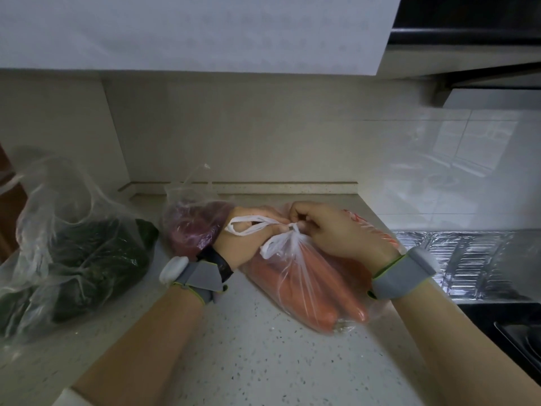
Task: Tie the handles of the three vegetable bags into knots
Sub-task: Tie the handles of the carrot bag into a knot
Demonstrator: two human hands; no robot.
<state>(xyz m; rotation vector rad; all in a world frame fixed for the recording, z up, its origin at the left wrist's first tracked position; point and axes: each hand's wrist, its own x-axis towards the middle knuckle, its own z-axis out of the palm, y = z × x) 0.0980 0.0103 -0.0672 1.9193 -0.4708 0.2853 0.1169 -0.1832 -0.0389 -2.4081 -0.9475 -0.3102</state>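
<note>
A clear bag of carrots (310, 291) lies on the speckled counter (263, 361) in the middle. Its white handles (257, 227) are twisted together at a knot between my hands. My left hand (248, 238) pinches one handle loop, which lies across its back. My right hand (336, 230) pinches the handles at the knot. A clear bag with purple vegetables (190, 227) sits behind my left hand, its handles loose and upright. A larger clear bag of dark green vegetables (79, 253) lies at the left, open at the top.
A tiled wall (263, 142) rises behind the counter. At the right are a foil-covered surface (468, 259) and the black edge of a stove (515, 326). A white cabinet (190, 33) hangs overhead. Both wrists wear grey bands.
</note>
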